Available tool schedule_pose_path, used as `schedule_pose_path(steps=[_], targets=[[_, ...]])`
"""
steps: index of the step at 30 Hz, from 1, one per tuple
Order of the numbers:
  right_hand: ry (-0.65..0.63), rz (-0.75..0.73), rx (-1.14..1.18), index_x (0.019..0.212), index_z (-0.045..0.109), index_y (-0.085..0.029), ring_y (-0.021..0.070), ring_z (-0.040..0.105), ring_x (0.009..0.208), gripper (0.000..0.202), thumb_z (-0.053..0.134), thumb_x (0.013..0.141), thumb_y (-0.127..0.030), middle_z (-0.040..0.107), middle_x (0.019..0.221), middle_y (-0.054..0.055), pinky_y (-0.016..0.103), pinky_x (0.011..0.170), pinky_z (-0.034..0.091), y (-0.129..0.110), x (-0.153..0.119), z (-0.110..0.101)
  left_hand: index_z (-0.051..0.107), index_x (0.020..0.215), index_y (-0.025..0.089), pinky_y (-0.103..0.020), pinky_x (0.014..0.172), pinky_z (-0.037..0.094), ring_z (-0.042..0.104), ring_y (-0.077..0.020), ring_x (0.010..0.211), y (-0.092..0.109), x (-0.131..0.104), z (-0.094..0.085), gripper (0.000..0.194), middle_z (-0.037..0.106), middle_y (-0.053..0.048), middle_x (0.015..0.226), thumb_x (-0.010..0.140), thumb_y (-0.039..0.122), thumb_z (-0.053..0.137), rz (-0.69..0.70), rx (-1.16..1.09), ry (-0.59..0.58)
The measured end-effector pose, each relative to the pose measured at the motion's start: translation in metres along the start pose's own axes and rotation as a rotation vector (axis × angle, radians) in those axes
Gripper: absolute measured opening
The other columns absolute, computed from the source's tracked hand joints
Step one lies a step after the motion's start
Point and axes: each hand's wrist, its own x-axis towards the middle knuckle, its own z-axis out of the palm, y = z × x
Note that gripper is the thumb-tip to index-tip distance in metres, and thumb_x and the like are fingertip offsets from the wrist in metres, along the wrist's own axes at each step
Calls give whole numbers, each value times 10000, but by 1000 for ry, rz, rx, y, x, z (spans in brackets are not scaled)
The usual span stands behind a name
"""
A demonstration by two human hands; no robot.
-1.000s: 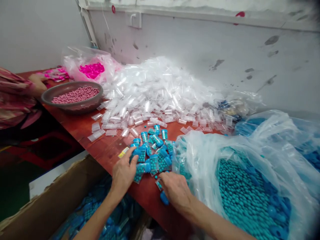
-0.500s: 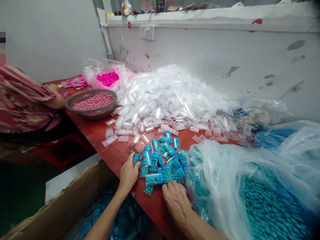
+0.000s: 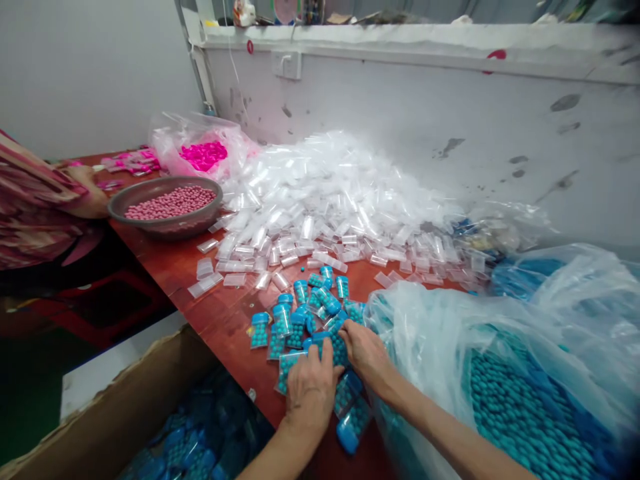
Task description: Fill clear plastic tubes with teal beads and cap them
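Small clear containers with blue caps and teal beads point(image 3: 283, 320) lie in a cluster on the red table point(image 3: 225, 333). My left hand point(image 3: 313, 383) rests over the front of the cluster, fingers apart on the containers. Just right of it, my right hand point(image 3: 367, 353) reaches in from the right, its fingertips bent together at the containers; whatever they hold is hidden. Two filled containers point(image 3: 354, 423) lie below my right hand, near the table edge. One container point(image 3: 259, 330) stands at the cluster's left side.
Behind is a heap of clear empty containers point(image 3: 320, 193). A bag of teal beads point(image 3: 530, 400) fills the right. A cardboard box point(image 3: 125, 400) stands lower left. A bowl of pink beads point(image 3: 167, 230) and a person's arm point(image 3: 87, 193) are at left.
My left hand has let go of the container at the left and moved right onto the cluster. My right hand has moved up to the cluster's right side. The view has shifted slightly.
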Motion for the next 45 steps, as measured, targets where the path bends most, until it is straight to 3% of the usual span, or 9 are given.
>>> schedule_pose_path(steps=[6, 15, 20, 26, 28, 33, 37, 42, 45], targets=[[-176, -39, -118, 830, 611, -175, 163, 575, 807, 240, 387, 881, -247, 645, 847, 55, 233, 624, 341, -19, 35, 1, 550, 1114, 192, -224, 491, 420, 571, -139, 608, 10, 2, 20, 382, 556, -33, 824, 749, 281, 619, -80, 74, -27], [-370, -233, -153, 863, 631, -153, 170, 576, 775, 196, 444, 825, -199, 627, 855, 85, 235, 608, 359, -19, 46, 1, 595, 998, 154, -273, 544, 468, 561, -172, 651, 2, -13, 32, 300, 597, -64, 865, 751, 324, 608, 10, 29, 205], [-393, -349, -46, 800, 630, -160, 165, 564, 802, 337, 342, 897, -308, 608, 833, 74, 236, 670, 382, -18, 39, -7, 593, 952, 144, -269, 553, 460, 575, -174, 665, -3, -16, 37, 310, 614, -98, 869, 882, 338, 362, 41, 23, 381], [-318, -302, 162, 858, 611, -143, 168, 535, 867, 174, 449, 797, -138, 583, 893, 80, 242, 764, 388, -9, 29, 3, 552, 987, 138, -259, 616, 491, 624, -184, 755, -6, -22, 55, 312, 642, -108, 879, 889, 353, 349, 40, -67, 543], [-281, -289, 242, 862, 594, -148, 166, 529, 857, 156, 469, 771, -130, 578, 883, 69, 246, 765, 393, -9, 23, 2, 506, 1076, 131, -271, 662, 508, 632, -196, 839, -6, -26, 62, 322, 643, -121, 944, 890, 343, 350, -29, -193, 507], [-226, -267, 382, 853, 556, -147, 150, 523, 799, 134, 476, 749, -120, 582, 849, 50, 245, 740, 405, -13, 5, -12, 415, 1187, 172, -332, 702, 525, 639, -212, 881, -4, -32, 66, 339, 645, -101, 1025, 856, 242, 391, -308, -639, 205], [-263, -231, 414, 845, 590, -147, 156, 536, 820, 152, 494, 731, -116, 608, 859, 51, 250, 755, 403, -17, 2, -26, 475, 1136, 181, -354, 717, 525, 648, -227, 851, -5, -35, 66, 342, 671, -88, 977, 804, 260, 453, -442, -858, 151], [-614, -209, 382, 682, 622, -164, 96, 494, 523, 136, 498, 707, -114, 524, 542, -43, 182, 501, 347, -11, 47, -47, 518, 1130, 191, -341, 761, 527, 640, -229, 911, -5, -42, 81, 353, 679, -88, 993, 787, 271, 488, -499, -926, 199], [-537, -169, 256, 631, 605, -138, 81, 446, 459, 176, 467, 740, -128, 471, 485, -45, 177, 448, 301, -13, 94, -47, 563, 1103, 238, -325, 754, 536, 655, -223, 875, -4, -44, 88, 337, 691, -59, 973, 774, 220, 494, -462, -910, 233]])
